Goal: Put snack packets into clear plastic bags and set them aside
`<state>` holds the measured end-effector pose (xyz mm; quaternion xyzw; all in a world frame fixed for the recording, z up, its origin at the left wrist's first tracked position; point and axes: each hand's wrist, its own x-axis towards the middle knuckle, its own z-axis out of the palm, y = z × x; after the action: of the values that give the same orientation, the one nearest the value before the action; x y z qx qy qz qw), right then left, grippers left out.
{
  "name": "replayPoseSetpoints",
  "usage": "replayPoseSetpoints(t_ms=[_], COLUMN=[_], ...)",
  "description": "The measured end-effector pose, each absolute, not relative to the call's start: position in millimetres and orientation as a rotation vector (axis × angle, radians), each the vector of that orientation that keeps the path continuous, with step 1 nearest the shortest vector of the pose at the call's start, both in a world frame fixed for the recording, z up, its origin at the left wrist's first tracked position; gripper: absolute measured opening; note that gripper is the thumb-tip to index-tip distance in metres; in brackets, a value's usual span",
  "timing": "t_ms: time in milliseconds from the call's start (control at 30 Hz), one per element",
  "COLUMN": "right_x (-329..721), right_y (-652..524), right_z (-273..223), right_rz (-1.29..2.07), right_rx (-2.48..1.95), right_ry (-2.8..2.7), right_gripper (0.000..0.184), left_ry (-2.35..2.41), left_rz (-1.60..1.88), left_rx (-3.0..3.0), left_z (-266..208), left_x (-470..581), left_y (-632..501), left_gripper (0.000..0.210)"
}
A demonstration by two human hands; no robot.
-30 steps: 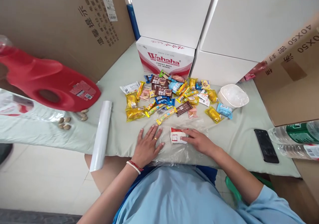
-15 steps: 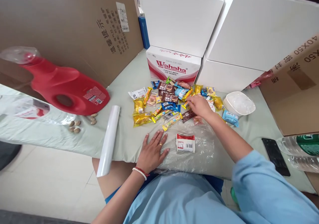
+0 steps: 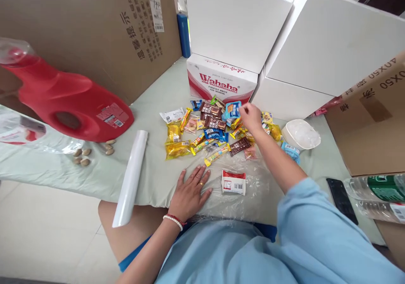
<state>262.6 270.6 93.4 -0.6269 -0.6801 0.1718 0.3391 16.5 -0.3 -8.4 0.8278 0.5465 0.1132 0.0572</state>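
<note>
My right hand (image 3: 252, 117) pinches a light blue snack packet (image 3: 232, 110) by its right edge, tilted up at the back of a pile of wrapped snacks. Brown cocoa packets (image 3: 211, 110) lie just left of it, and a dark brown bar (image 3: 239, 146) lies below. My left hand (image 3: 191, 193) rests flat with its fingers spread, on the table's front part at the edge of a clear plastic sheet (image 3: 256, 191). A red and white packet (image 3: 233, 182) lies on that sheet, to the right of the left hand.
A white roll (image 3: 131, 178) juts over the front edge. Left are a red jug (image 3: 76, 103) and several nuts (image 3: 85, 162). A Wahaha box (image 3: 221, 79) stands behind the pile. Right are a white bowl (image 3: 300, 134), a phone (image 3: 341, 200) and plastic bottles (image 3: 376, 187).
My right hand has moved up and back in the pile and now holds the light blue packet, lifted upright. The left hand stays flat. The view has shifted slightly.
</note>
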Motion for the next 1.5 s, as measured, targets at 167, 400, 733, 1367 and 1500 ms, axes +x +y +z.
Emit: replayPoseSetpoints(t_ms=[167,400,733,1367,1500], right_x=[311.1,309.7,311.8,326.4,322.6], right_y=[122.1,10.5,22.2,48.8,73.4], right_z=[61.9,30.5,44.1,78.2,84.5], right_rz=[1.357,1.491,0.607,0.675,1.249], right_rx=[-1.504,-1.594,-1.691,-1.589,-1.311], right_ry=[-1.203,-1.076,-2.084,-2.145,-2.139], right_gripper=[0.03,0.038,0.022,0.038,0.039], left_ry=[1.626,1.624,1.629,1.621,1.625], left_rz=[0.339,0.31,0.349,0.361,0.373], left_rx=[2.45,2.41,2.395,2.403,2.408], left_z=[-4.2,-5.0,-4.8,-4.8,-5.8], left_x=[17.3,18.6,19.6,18.9,18.7], left_y=[0.2,0.1,-0.1,-1.0,-1.1], left_gripper=[0.059,0.06,0.062,0.062,0.061])
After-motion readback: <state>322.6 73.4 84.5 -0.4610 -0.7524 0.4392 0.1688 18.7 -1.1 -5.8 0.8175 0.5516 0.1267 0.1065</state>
